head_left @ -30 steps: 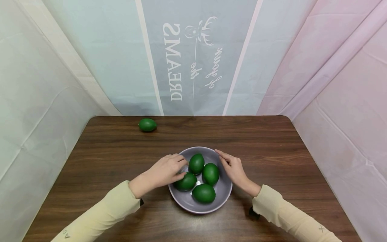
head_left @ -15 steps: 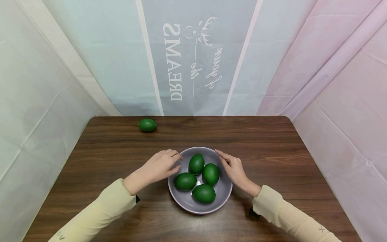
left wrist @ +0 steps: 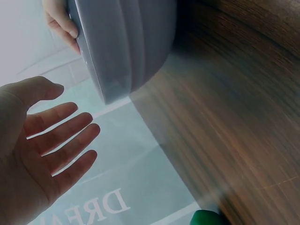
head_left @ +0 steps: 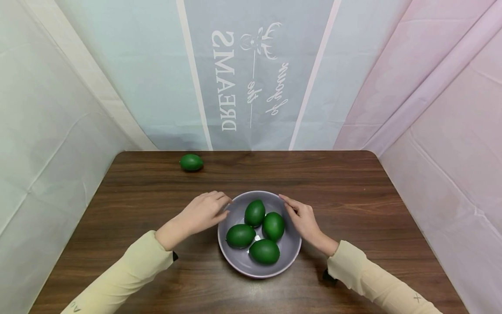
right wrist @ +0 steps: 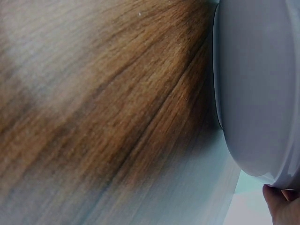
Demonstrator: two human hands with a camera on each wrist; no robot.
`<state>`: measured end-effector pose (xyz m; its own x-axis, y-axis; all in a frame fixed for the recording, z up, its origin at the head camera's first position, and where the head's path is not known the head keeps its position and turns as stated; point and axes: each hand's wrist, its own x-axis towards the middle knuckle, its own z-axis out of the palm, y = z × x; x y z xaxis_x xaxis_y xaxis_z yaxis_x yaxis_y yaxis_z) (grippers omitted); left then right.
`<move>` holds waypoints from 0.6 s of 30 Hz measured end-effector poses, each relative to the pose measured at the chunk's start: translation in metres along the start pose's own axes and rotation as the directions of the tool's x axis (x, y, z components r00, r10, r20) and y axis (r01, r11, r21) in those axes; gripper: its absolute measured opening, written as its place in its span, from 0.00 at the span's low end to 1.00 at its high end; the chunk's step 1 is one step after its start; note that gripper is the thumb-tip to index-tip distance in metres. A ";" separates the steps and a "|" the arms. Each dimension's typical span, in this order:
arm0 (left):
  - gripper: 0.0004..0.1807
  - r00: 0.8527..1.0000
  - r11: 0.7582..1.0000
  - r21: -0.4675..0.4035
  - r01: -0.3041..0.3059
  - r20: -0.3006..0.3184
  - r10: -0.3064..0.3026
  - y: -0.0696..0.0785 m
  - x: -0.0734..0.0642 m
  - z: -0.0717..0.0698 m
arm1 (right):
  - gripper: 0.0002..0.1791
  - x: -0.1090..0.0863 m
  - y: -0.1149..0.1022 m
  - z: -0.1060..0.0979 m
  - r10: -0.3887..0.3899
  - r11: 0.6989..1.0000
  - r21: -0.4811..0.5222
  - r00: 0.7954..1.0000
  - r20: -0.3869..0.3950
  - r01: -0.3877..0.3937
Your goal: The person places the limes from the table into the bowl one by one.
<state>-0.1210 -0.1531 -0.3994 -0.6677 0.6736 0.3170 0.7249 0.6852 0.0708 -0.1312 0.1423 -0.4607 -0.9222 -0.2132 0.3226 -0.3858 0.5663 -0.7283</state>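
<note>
A grey-purple bowl stands on the wooden table and holds several dark green, lemon-shaped fruits. My right hand grips the bowl's right rim, the thumb over the inner side and the fingers along the edge. In the right wrist view its fingertips touch the bowl's outer wall. My left hand is just off the left rim, fingers loosely bent and holding nothing. The left wrist view shows that left hand with its fingers spread, apart from the bowl.
One more green fruit lies by itself near the back left edge of the table. Behind the table hangs a blue-grey cloth with white lettering. Pale cloth walls close in both sides.
My left hand has drawn back left, from touching the left fruit in the bowl to outside the rim. The right hand, the bowl and the fruits stay in place.
</note>
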 end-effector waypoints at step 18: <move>0.11 0.997 0.996 -0.035 0.083 -0.007 -0.083 -0.017 0.002 -0.003 | 0.16 0.001 0.001 0.000 0.012 1.000 -0.002 1.000 0.000 -0.012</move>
<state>-0.1339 -0.1642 -0.3969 -0.7242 0.6125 0.3169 0.6729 0.7282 0.1302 -0.1320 0.1429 -0.4607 -0.9268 -0.2068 0.3136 -0.3746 0.5701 -0.7312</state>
